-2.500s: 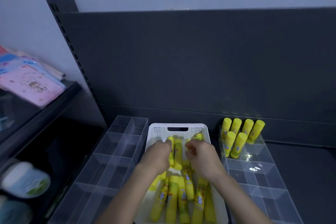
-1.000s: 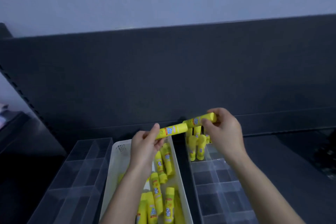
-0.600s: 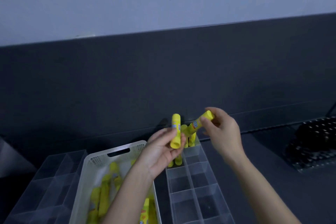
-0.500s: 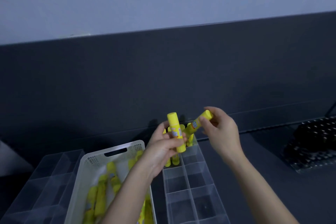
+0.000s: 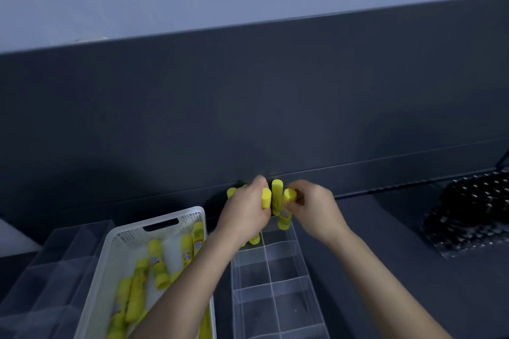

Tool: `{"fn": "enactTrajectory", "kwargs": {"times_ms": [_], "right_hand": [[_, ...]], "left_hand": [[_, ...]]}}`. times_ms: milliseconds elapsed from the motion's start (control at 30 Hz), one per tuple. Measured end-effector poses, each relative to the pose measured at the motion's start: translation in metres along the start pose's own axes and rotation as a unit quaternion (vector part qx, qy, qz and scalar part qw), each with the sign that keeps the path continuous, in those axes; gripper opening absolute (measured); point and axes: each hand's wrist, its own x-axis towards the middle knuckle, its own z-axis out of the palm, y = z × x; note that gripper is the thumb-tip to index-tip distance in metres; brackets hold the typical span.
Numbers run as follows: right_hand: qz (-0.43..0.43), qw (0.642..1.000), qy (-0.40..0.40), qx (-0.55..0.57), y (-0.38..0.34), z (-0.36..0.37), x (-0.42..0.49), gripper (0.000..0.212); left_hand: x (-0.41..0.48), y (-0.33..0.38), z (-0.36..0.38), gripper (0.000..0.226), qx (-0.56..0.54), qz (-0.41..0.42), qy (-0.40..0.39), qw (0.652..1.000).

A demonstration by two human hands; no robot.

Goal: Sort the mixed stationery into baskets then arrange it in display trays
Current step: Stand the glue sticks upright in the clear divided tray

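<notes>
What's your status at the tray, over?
Left hand shut on a glue stick, right hand shut on another. Both over the clear tray's far compartments. White basket still holds more. Nothing blocking.

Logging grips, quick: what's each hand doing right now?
Left hand: closed on a glue stick.
Right hand: closed on another glue stick.

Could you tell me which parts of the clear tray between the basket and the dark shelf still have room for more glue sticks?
The clear tray is bare in the compartments nearer the person, beside the white basket. Its far end by the back panel is crowded: glue sticks stand there, with the left hand and right hand both working.
</notes>
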Motion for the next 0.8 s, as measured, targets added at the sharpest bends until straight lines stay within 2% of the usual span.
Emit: {"fn": "enactTrajectory", "kwargs": {"times_ms": [133, 233, 533, 633, 800], "right_hand": [[-0.001, 0.998, -0.043, -0.034, 0.007, 0.01, 0.003, 0.015], [0.007, 0.996, -0.075, -0.039, 0.009, 0.016, 0.003, 0.017], [0.007, 0.996, -0.075, -0.05, 0.011, 0.017, 0.003, 0.024], [-0.002, 0.996, -0.068, -0.052, 0.01, 0.016, 0.002, 0.026], [-0.002, 0.997, -0.063, -0.041, 0.007, 0.018, -0.001, 0.02]], "left_hand": [[0.006, 0.002, -0.004, 0.029, 0.045, 0.01, -0.011, 0.999], [0.009, 0.004, -0.007, 0.029, 0.003, -0.001, -0.028, 1.0], [0.012, -0.009, 0.009, 0.028, 0.055, 0.013, -0.11, 0.992], [0.01, -0.016, 0.016, 0.027, 0.137, 0.051, -0.092, 0.985], [0.007, -0.024, 0.024, 0.037, 0.131, 0.056, -0.057, 0.988]]}}
